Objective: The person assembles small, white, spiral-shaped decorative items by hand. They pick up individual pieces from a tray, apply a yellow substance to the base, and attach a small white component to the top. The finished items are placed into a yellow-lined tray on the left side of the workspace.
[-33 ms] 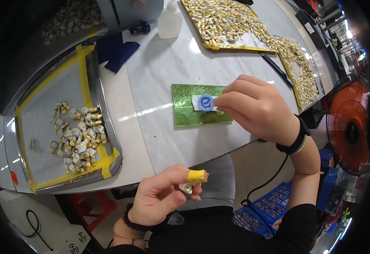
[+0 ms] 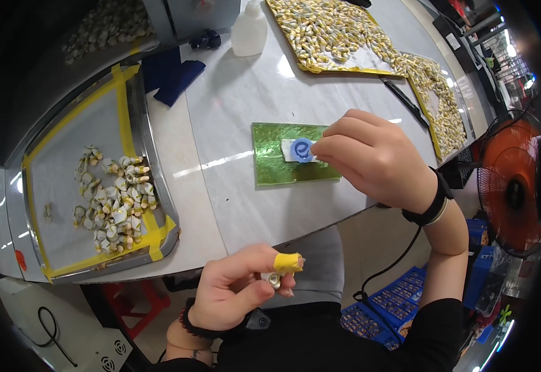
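Note:
My left hand, with yellow tape wrapped round its index fingertip, pinches a small white piece with a round hollow end above my lap. My right hand is closed in a pinch, its fingertips at the right edge of a blue round disc that bears a dark curl. Whatever lies between those fingertips is too small or hidden to name. Beneath the disc are a white patch and a shiny green rectangular slab lying on the table.
At left, a metal tray edged with yellow tape holds a heap of small white-and-yellow pieces. Trays of similar pieces fill the back right, beside a black cutter. A white bottle and dark blue cloth stand behind. An orange fan is at right.
The small white piece has shifted slightly down and turned between my left fingers. My right hand stays at the blue disc, almost unmoved.

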`<move>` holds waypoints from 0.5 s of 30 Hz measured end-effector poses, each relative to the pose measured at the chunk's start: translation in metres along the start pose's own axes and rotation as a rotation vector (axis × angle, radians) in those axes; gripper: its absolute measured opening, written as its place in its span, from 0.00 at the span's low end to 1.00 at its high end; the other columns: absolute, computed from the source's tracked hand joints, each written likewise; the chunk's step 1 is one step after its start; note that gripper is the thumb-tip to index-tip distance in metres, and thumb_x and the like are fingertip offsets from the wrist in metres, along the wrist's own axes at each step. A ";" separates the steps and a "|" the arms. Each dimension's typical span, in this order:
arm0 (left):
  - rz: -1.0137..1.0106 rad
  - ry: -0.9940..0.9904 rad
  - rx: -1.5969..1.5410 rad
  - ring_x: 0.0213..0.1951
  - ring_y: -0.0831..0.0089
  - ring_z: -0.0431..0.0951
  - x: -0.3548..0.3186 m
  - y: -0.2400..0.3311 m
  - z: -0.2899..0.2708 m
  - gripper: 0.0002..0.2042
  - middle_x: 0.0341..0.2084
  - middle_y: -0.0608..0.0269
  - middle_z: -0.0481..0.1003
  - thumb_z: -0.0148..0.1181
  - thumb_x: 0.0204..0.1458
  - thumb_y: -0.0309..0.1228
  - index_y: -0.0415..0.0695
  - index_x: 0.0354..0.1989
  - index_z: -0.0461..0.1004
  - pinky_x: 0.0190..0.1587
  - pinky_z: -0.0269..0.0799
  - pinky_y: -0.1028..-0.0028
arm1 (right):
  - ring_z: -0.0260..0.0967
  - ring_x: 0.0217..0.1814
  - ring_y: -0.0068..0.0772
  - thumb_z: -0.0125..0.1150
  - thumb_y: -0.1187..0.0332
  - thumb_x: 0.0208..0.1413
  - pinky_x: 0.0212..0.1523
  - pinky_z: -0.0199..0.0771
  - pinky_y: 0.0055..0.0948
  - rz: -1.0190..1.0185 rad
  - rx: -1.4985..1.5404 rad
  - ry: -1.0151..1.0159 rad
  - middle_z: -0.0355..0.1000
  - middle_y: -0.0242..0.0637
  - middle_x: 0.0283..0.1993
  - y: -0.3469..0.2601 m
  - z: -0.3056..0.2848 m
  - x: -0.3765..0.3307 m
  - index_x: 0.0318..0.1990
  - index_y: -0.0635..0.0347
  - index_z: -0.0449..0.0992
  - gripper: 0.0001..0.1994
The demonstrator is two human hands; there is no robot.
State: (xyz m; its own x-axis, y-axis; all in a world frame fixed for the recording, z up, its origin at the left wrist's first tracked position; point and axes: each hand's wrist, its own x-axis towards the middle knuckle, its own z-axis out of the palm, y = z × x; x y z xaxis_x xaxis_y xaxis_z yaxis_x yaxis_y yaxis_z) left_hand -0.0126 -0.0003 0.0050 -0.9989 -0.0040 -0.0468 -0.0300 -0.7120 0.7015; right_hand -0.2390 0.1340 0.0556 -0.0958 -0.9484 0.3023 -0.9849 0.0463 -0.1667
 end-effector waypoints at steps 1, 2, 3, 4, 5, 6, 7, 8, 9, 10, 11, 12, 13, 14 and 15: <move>-0.004 -0.021 0.023 0.41 0.68 0.74 -0.001 0.000 -0.001 0.17 0.42 0.52 0.71 0.51 0.58 0.31 0.30 0.51 0.67 0.47 0.71 0.68 | 0.67 0.32 0.35 0.57 0.77 0.38 0.31 0.71 0.30 -0.006 -0.011 -0.009 0.68 0.36 0.28 0.000 0.001 0.000 0.29 0.62 0.72 0.06; -0.016 -0.011 -0.003 0.42 0.67 0.75 -0.002 0.001 0.000 0.18 0.42 0.51 0.72 0.51 0.58 0.32 0.29 0.50 0.67 0.48 0.71 0.68 | 0.67 0.32 0.35 0.57 0.77 0.38 0.31 0.71 0.30 -0.012 -0.024 -0.018 0.67 0.35 0.27 -0.001 0.001 0.000 0.29 0.62 0.72 0.06; -0.026 0.003 -0.028 0.42 0.66 0.75 -0.003 0.002 0.003 0.18 0.43 0.50 0.72 0.51 0.58 0.32 0.29 0.50 0.67 0.48 0.71 0.67 | 0.67 0.32 0.34 0.56 0.77 0.38 0.32 0.71 0.29 -0.021 -0.033 -0.027 0.67 0.35 0.27 -0.002 0.002 0.001 0.29 0.62 0.72 0.07; -0.037 0.017 -0.054 0.43 0.66 0.75 -0.004 0.003 0.005 0.18 0.43 0.49 0.72 0.51 0.58 0.33 0.29 0.50 0.67 0.48 0.71 0.67 | 0.67 0.32 0.34 0.56 0.77 0.38 0.32 0.71 0.29 -0.028 -0.033 -0.023 0.67 0.35 0.27 -0.004 0.004 0.002 0.29 0.62 0.72 0.07; -0.030 0.028 -0.081 0.43 0.65 0.75 -0.003 0.002 0.007 0.18 0.44 0.49 0.72 0.52 0.57 0.33 0.29 0.49 0.67 0.49 0.71 0.67 | 0.67 0.32 0.34 0.56 0.77 0.38 0.32 0.71 0.29 -0.034 -0.034 -0.020 0.67 0.35 0.27 -0.005 0.005 0.003 0.29 0.62 0.72 0.07; -0.025 0.036 -0.111 0.44 0.65 0.75 -0.002 0.001 0.008 0.18 0.44 0.49 0.72 0.53 0.57 0.33 0.29 0.49 0.67 0.49 0.71 0.67 | 0.67 0.32 0.34 0.56 0.77 0.38 0.32 0.71 0.28 -0.038 -0.036 -0.018 0.67 0.35 0.27 -0.006 0.005 0.003 0.29 0.62 0.72 0.07; -0.020 0.044 -0.140 0.44 0.65 0.76 -0.001 0.001 0.009 0.19 0.45 0.48 0.72 0.53 0.57 0.34 0.29 0.49 0.68 0.49 0.71 0.67 | 0.67 0.32 0.34 0.57 0.77 0.38 0.31 0.71 0.29 -0.033 -0.031 -0.018 0.67 0.35 0.27 -0.007 0.006 0.003 0.29 0.62 0.72 0.07; -0.007 0.027 -0.119 0.44 0.65 0.76 0.000 0.000 0.009 0.19 0.44 0.49 0.72 0.54 0.56 0.34 0.29 0.49 0.68 0.49 0.70 0.67 | 0.67 0.32 0.34 0.57 0.77 0.37 0.31 0.71 0.29 -0.029 -0.027 -0.017 0.67 0.35 0.27 -0.007 0.006 0.004 0.29 0.62 0.73 0.07; 0.008 0.009 -0.097 0.44 0.65 0.76 0.002 -0.001 0.008 0.19 0.44 0.49 0.72 0.54 0.56 0.34 0.29 0.49 0.67 0.49 0.70 0.68 | 0.67 0.32 0.34 0.58 0.77 0.37 0.31 0.71 0.29 -0.024 -0.023 -0.016 0.67 0.35 0.27 -0.007 0.006 0.004 0.28 0.62 0.73 0.07; 0.022 -0.010 -0.076 0.44 0.65 0.75 0.003 -0.002 0.007 0.19 0.44 0.49 0.72 0.55 0.56 0.34 0.29 0.49 0.67 0.49 0.70 0.68 | 0.67 0.30 0.34 0.58 0.77 0.37 0.29 0.70 0.28 -0.024 0.000 0.037 0.68 0.35 0.27 -0.008 0.005 0.003 0.29 0.62 0.74 0.07; 0.072 -0.064 -0.036 0.44 0.65 0.75 0.006 -0.005 0.003 0.20 0.44 0.49 0.72 0.55 0.56 0.34 0.29 0.49 0.67 0.50 0.70 0.68 | 0.68 0.29 0.34 0.59 0.77 0.37 0.28 0.70 0.28 -0.024 0.024 0.091 0.68 0.35 0.27 -0.009 0.003 0.003 0.29 0.62 0.75 0.07; 0.123 -0.110 0.004 0.45 0.65 0.75 0.009 -0.009 -0.004 0.20 0.43 0.49 0.72 0.55 0.56 0.34 0.29 0.49 0.67 0.50 0.69 0.69 | 0.68 0.28 0.34 0.60 0.77 0.36 0.27 0.70 0.28 -0.029 0.054 0.143 0.69 0.35 0.27 -0.010 0.001 0.004 0.29 0.62 0.76 0.07; 0.176 -0.149 0.047 0.45 0.65 0.75 0.010 -0.011 -0.008 0.20 0.43 0.49 0.73 0.56 0.55 0.33 0.29 0.50 0.66 0.50 0.69 0.69 | 0.68 0.26 0.32 0.62 0.78 0.36 0.25 0.69 0.27 0.024 0.161 0.167 0.69 0.34 0.26 -0.016 -0.003 0.005 0.28 0.62 0.77 0.08; 0.158 -0.099 0.051 0.45 0.66 0.75 0.008 -0.011 -0.007 0.20 0.42 0.50 0.73 0.56 0.55 0.33 0.29 0.50 0.66 0.50 0.69 0.69 | 0.68 0.24 0.30 0.64 0.78 0.35 0.23 0.68 0.27 0.076 0.268 0.188 0.70 0.34 0.25 -0.025 -0.011 0.004 0.28 0.62 0.78 0.08; 0.137 -0.050 0.057 0.44 0.67 0.76 0.007 -0.010 -0.005 0.20 0.41 0.51 0.74 0.56 0.55 0.33 0.29 0.50 0.66 0.49 0.69 0.70 | 0.68 0.22 0.28 0.66 0.79 0.35 0.22 0.68 0.26 0.132 0.376 0.211 0.70 0.33 0.24 -0.033 -0.016 0.003 0.28 0.62 0.79 0.08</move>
State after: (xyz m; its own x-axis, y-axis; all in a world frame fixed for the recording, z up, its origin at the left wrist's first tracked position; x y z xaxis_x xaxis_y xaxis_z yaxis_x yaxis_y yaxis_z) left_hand -0.0187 0.0035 -0.0058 -0.9943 -0.0626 0.0864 0.1060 -0.6662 0.7382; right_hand -0.2091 0.1343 0.0774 -0.2825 -0.8556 0.4337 -0.8452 0.0082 -0.5343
